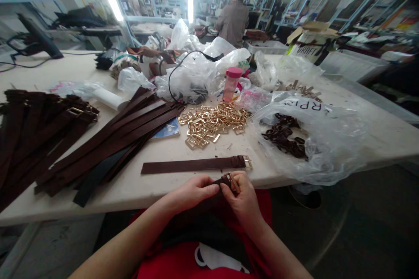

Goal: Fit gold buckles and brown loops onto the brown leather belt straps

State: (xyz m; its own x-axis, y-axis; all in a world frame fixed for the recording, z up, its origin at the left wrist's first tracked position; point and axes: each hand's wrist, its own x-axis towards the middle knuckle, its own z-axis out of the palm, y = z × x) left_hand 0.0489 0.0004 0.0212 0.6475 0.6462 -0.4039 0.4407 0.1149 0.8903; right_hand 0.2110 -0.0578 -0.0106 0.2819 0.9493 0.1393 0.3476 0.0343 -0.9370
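Near the table's front edge, my left hand (200, 191) is closed on a dark brown strap (223, 180), its thumb pressed on top. My right hand (240, 191) pinches the buckle end of the same strap, with a gold buckle (234, 183) between its fingers. Just beyond my hands, another brown strap (193, 165) lies flat with a gold buckle (248, 162) at its right end. A heap of gold buckles (214, 122) sits behind it. Small dark brown loops (284, 135) lie in a clear plastic bag (337, 139) to the right.
Long brown straps (111, 139) fan out at left, beside a pile of buckled straps (29, 126). Clear bags (193, 71) and a pink-lidded bottle (231, 84) stand further back. A person (233, 19) is in the background. The table's front edge (131, 202) runs beside my hands.
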